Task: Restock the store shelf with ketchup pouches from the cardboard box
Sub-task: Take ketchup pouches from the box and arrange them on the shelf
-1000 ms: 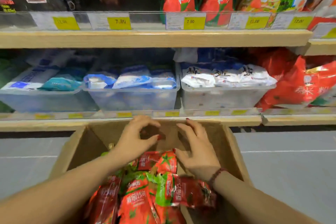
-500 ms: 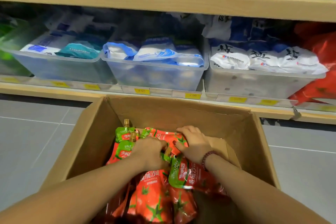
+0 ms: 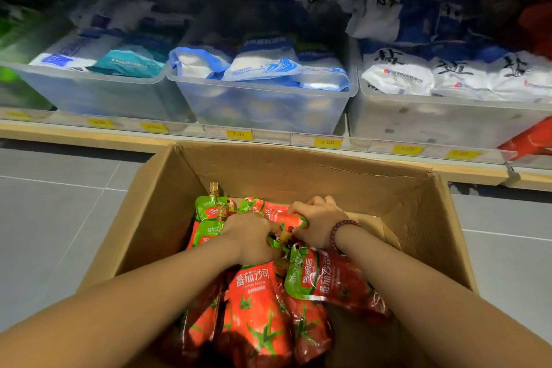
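In the near half of the cardboard box (image 3: 298, 176), red ketchup pouches (image 3: 257, 308) lie heaped, printed with tomatoes. The foremost reads "番茄沙司" above a small, blurred Latin line. Their green tops carry the word "SINCE", and gold screw caps (image 3: 213, 188) stick up at the far left of the heap.

Over the middle of the heap both hands meet. The left hand (image 3: 254, 236) has its grip closed round the pouch necks by a cap. The right hand (image 3: 319, 222), with a dark beaded bracelet (image 3: 343, 230) on its wrist, has its grip curled over the top of a pouch just beside it.

The box stands on a grey tiled floor (image 3: 53, 218). Beyond it the shelf edge bears yellow price tags (image 3: 327, 142), two reading "2.00". Above the tags sit clear plastic bins (image 3: 263, 104): blue-and-white bags (image 3: 268, 66) in the middle one, and white bags (image 3: 397, 75) with bold black characters in the right one.
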Tool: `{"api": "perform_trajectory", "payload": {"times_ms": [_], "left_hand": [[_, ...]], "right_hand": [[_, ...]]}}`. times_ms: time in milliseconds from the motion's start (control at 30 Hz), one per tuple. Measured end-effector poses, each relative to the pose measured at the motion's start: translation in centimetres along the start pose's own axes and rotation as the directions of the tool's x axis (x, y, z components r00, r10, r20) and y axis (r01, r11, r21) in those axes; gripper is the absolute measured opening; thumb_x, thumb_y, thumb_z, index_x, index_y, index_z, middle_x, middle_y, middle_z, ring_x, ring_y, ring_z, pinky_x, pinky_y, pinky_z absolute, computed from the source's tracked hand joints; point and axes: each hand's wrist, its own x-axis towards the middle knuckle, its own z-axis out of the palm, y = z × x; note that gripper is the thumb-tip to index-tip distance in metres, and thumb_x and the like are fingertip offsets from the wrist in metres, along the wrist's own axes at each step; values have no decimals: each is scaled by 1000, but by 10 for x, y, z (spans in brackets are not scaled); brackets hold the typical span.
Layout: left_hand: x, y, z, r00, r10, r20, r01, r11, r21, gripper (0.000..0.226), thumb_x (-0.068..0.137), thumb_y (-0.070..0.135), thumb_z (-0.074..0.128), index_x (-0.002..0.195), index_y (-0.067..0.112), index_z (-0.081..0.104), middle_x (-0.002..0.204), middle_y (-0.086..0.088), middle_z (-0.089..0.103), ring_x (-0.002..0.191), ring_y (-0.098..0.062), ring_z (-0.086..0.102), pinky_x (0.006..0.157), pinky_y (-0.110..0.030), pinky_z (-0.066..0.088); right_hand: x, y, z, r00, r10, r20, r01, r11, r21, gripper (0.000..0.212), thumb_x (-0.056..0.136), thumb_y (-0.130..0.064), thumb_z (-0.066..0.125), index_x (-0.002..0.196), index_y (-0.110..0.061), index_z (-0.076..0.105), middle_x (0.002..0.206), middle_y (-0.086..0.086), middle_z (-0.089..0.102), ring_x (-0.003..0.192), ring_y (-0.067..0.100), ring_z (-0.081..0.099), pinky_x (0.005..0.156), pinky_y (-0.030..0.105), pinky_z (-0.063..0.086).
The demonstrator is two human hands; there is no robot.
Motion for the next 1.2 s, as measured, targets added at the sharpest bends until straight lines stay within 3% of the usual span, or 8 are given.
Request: {"api": "perform_trajectory", "payload": {"times_ms": [133, 267, 433, 667, 867, 1000, 1100, 1200], "left_hand": [[0, -3, 1, 1000, 28, 10, -29, 999, 18, 56, 80, 60, 54, 132, 40, 49, 132, 0, 55, 123, -23, 47, 91, -34, 41], [-1, -4, 2, 998, 56, 17, -57, 997, 48, 59, 80, 59, 54, 134, 37, 47, 131, -2, 55, 123, -25, 47, 90, -34, 42], [-2, -3, 6, 996, 87, 18, -89, 988, 122, 61, 81, 59, 51, 133, 29, 46, 120, -7, 58, 117, -28, 50, 86, -33, 41], [-2, -7, 7, 995, 103, -13, -102, 994, 31, 55, 81, 53, 55, 132, 32, 48, 124, -4, 58, 118, -25, 49, 89, -32, 40], [-10, -12, 3, 983, 111, -144, -139, 968, -207, 36, 85, 38, 59, 119, 25, 61, 116, 0, 63, 108, -20, 56, 86, -28, 43], [-19, -11, -6, 961, 73, -268, -210, 823, -528, 30, 86, 26, 65, 114, 17, 65, 109, 0, 66, 101, -14, 60, 88, -27, 48], [-34, -2, -16, 876, -18, -482, -343, 679, -649, 27, 81, 17, 71, 107, 22, 64, 107, 1, 64, 98, -4, 59, 82, -5, 40], [-51, 15, -29, 794, -145, -590, -472, 465, -749, 37, 72, 25, 76, 101, 30, 54, 109, -2, 62, 100, -5, 60, 88, -18, 45]], "right_hand": [[6, -3, -6, 997, 53, 62, -48, 996, -75, 55, 79, -57, 52, 127, -34, 37, 121, 11, 48, 110, 27, 36, 91, 34, 33], [6, -5, 0, 989, 144, -14, -144, 977, -160, 73, 75, -66, 46, 127, -14, 44, 124, 9, 43, 114, 25, 34, 96, 34, 34], [0, -4, 3, 972, 121, -200, -155, 974, -164, 65, 68, -71, 47, 110, -22, 53, 115, 1, 49, 107, 21, 38, 86, 34, 32], [-10, -7, -4, 971, 153, -185, -113, 971, 212, 38, 66, -49, 69, 79, -28, 39, 77, -9, 54, 75, 15, 55, 57, 29, 38], [-38, 9, -20, 908, 153, -390, -8, 937, 349, 41, 58, -45, 77, 72, -27, 43, 71, -12, 59, 69, 13, 56, 59, 30, 43], [-62, 9, -33, 835, 174, -522, 170, 821, 545, 39, 54, -37, 83, 73, -31, 50, 74, -13, 61, 72, 8, 58, 64, 34, 50], [-77, 1, -46, 782, 171, -600, 320, 716, 620, 39, 56, -27, 87, 71, -31, 51, 73, -11, 60, 69, 4, 56, 60, 27, 48], [-88, -8, -59, 702, 223, -676, 465, 575, 673, 39, 58, -9, 86, 70, -22, 52, 71, -8, 58, 61, -6, 54, 55, 12, 44]]}}
